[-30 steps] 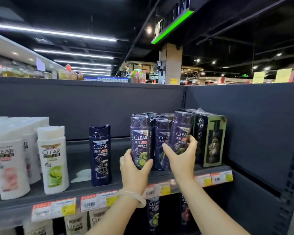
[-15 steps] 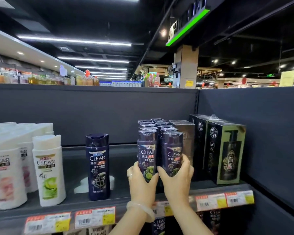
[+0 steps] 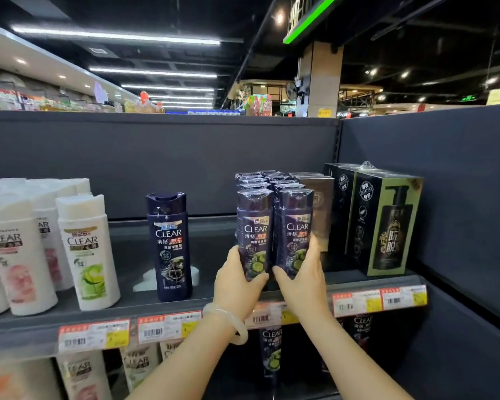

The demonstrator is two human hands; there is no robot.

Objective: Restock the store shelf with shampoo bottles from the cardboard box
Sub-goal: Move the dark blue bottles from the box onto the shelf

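Two rows of dark purple CLEAR shampoo bottles in shrink wrap stand upright on the grey shelf [image 3: 220, 306]. My left hand [image 3: 236, 285] grips the lower part of the front left bottle [image 3: 254, 226]. My right hand [image 3: 303, 280] grips the lower part of the front right bottle [image 3: 296, 223]. Both bottles stand side by side, touching, near the shelf's front edge. The cardboard box is out of sight.
A single dark blue CLEAR bottle [image 3: 169, 243] stands left of my hands. White CLEAR bottles [image 3: 85, 249] fill the left end. Black and gold boxed products [image 3: 387, 223] and a brown box [image 3: 321, 209] stand to the right. Price tags [image 3: 168, 327] line the shelf edge; more bottles sit below.
The right bottle, tilted a second ago, now stands upright beside the left one. Both hands have stayed on the bottles' lower parts as the view drew closer.
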